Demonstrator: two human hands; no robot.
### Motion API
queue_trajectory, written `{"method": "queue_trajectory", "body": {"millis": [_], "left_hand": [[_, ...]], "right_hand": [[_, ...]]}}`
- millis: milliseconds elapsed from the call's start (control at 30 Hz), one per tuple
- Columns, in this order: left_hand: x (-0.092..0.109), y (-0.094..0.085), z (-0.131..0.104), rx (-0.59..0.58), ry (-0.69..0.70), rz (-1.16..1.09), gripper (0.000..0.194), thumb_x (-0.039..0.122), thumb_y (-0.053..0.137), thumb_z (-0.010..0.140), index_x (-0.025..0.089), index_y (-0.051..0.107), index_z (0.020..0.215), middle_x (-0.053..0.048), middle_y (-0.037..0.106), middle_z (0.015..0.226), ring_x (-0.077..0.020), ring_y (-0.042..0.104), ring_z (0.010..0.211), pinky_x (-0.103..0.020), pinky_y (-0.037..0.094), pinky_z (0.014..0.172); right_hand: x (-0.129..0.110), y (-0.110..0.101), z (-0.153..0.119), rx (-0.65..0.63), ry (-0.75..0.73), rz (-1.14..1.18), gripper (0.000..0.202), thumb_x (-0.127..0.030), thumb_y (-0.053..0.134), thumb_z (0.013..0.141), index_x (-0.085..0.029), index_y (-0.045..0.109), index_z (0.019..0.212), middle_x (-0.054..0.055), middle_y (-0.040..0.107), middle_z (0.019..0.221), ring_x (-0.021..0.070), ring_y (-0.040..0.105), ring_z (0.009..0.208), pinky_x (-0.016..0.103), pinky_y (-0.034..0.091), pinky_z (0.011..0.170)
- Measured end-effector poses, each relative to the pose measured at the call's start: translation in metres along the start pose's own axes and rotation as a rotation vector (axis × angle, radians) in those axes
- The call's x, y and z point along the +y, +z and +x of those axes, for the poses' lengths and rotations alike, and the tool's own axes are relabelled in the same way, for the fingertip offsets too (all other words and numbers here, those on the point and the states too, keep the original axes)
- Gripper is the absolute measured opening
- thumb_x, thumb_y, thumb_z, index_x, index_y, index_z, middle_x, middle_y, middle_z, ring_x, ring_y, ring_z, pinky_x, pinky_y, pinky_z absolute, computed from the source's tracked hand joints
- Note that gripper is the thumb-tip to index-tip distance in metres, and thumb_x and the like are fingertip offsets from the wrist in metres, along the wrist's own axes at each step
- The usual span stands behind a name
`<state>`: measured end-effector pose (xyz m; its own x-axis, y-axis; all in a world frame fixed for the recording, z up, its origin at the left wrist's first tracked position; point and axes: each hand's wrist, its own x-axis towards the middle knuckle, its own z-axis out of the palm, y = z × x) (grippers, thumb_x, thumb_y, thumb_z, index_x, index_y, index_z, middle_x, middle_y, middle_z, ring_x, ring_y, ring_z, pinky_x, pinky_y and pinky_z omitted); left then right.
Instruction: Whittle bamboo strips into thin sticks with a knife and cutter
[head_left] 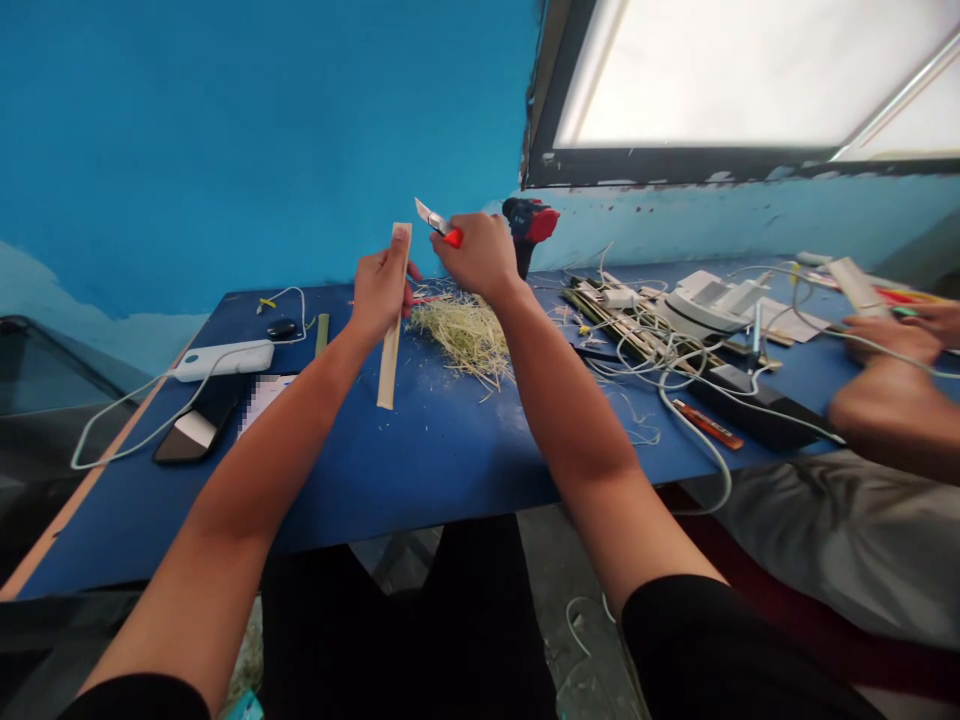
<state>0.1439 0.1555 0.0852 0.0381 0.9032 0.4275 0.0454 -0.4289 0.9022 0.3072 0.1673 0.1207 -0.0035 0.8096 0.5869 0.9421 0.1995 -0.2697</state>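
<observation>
My left hand (382, 285) is closed around a flat, pale bamboo strip (389, 370), its thumb pressed on the strip near the upper end. The strip stands tilted, with its lower end over the blue table. In my right hand (480, 255) is a utility knife (435, 220) with a red part by the fist. Its blade points up and to the left, a little apart from the strip's top. Beneath and between my hands lies a heap of thin pale shavings (469, 340).
A cordless drill (529, 228) stands behind my right hand. On the left lie a phone (196, 425), a white power bank (225, 360) and a cable. Tangled white cables (660, 345), bamboo strips and an orange cutter (707, 424) lie right. Another person's hands (900, 335) work at the far right.
</observation>
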Motion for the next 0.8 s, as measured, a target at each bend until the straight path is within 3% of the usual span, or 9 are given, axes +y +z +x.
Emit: {"method": "queue_trajectory", "body": {"millis": [233,367,533,800], "left_hand": [[-0.005,-0.003,0.01,0.023,0.022,-0.065,0.051,0.073,0.045,0.108,0.024,0.06,0.1,0.005,0.045,0.059,-0.0099,0.047,0.043,-0.023,0.035,0.049],[0.003,-0.003,0.008,-0.044,-0.035,-0.146,0.031,0.059,0.053,0.11,0.028,0.055,0.108,0.006,0.051,0.067,-0.0082,0.045,0.043,-0.022,0.033,0.047],[0.015,-0.003,0.004,-0.1,-0.085,-0.173,0.019,0.04,0.056,0.111,0.025,0.056,0.099,0.006,0.051,0.065,-0.0062,0.036,0.04,-0.022,0.025,0.043],[0.021,0.0,0.001,-0.05,-0.005,-0.051,0.021,0.038,0.068,0.103,0.024,0.06,0.089,0.007,0.05,0.06,-0.0082,0.042,0.044,-0.025,0.032,0.047]], "right_hand": [[-0.006,-0.002,0.001,-0.007,-0.132,0.011,0.028,-0.047,0.054,0.104,-0.025,0.067,0.095,0.012,0.069,0.088,0.0316,0.063,0.099,0.044,0.046,0.093],[-0.008,-0.003,-0.002,-0.014,-0.158,0.008,0.025,-0.046,0.056,0.103,-0.025,0.066,0.093,0.012,0.07,0.091,0.0319,0.064,0.1,0.045,0.046,0.093],[-0.013,-0.006,-0.006,-0.045,-0.117,-0.021,0.019,-0.04,0.058,0.101,-0.025,0.066,0.094,0.013,0.073,0.1,0.0328,0.066,0.102,0.045,0.047,0.091],[-0.023,-0.013,-0.014,-0.031,-0.06,-0.072,0.019,-0.035,0.057,0.101,-0.023,0.071,0.097,0.015,0.077,0.105,0.0338,0.069,0.105,0.044,0.05,0.09]]}}
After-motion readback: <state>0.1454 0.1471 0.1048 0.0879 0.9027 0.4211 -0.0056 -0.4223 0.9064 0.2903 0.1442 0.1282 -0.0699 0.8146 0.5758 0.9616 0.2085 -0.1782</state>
